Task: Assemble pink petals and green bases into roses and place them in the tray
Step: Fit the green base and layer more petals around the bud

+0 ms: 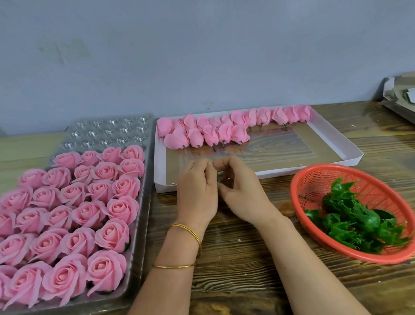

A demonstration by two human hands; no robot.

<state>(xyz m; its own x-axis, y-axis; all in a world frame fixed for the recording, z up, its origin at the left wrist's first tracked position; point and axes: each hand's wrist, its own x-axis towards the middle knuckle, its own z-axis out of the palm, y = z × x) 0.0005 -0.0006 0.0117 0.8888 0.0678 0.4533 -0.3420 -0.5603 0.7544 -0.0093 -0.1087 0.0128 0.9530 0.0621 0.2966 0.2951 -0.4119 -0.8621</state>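
The left hand (pixel 196 189) and right hand (pixel 242 190) meet above the table (pixel 235 263), fingers (pixel 230 166) curled together and pinching one small green base (pixel 218 177), which is mostly hidden. Just beyond the fingers, a white box (pixel 268 174) holds about seventeen pink petal heads (pixel 224 130). Left of the fingers, the clear tray (pixel 109 132) carries six rows of finished roses (pixel 88 213). Right of the fingers, one red basket (pixel 314 185) holds heaped green bases (pixel 352 220), too tangled to count.

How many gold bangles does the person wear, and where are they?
2. Both circle the left arm: one bangle near the wrist, the other bangle farther up the forearm. The right arm shows none.
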